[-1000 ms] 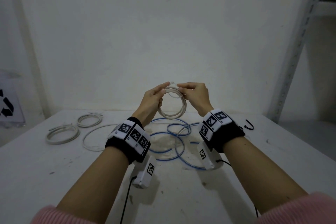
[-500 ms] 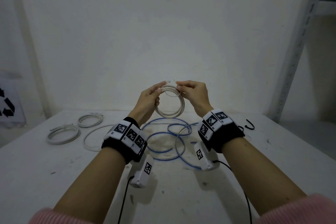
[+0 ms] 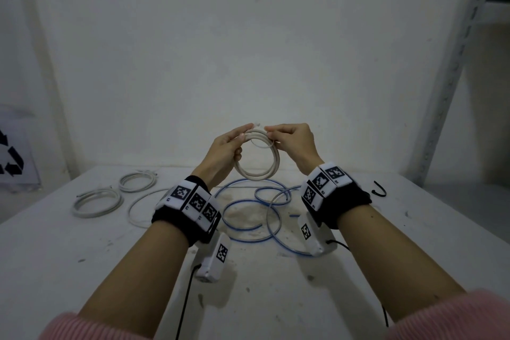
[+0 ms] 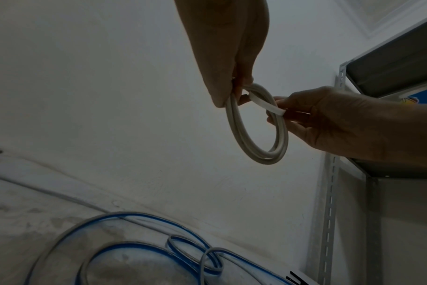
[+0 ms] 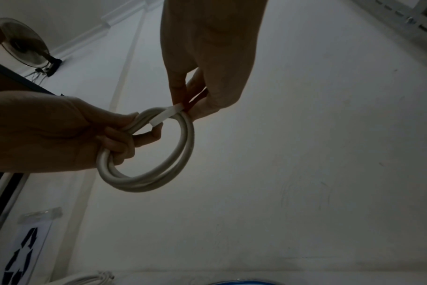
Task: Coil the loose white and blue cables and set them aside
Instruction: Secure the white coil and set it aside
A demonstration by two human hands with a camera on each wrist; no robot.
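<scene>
A small white cable coil [image 3: 271, 165] [image 4: 256, 154] [image 5: 159, 177] hangs upright in the air above the table, between my two hands. My left hand [image 3: 229, 146] [image 5: 119, 135] curls its fingers round the coil's left side. My right hand [image 3: 278, 134] [image 4: 278, 111] [image 5: 185, 108] pinches the cable's flat white end at the top of the coil. A loose blue cable [image 3: 248, 212] [image 4: 124, 248] sprawls in several loops on the table below. Two finished white coils [image 3: 96, 201] [image 3: 136, 181] lie at the far left, with a loose white cable [image 3: 135, 210] beside them.
The white table [image 3: 276, 298] meets a white wall at the back. A grey metal shelf upright [image 3: 452, 69] stands at the right. A small black hook-shaped piece [image 3: 379, 190] lies at the table's right rear. A recycling sign [image 3: 11, 163] leans at the left.
Both hands and the coil have shifted slightly up and left. The right fingers have worked the cable end along the top of the coil.
</scene>
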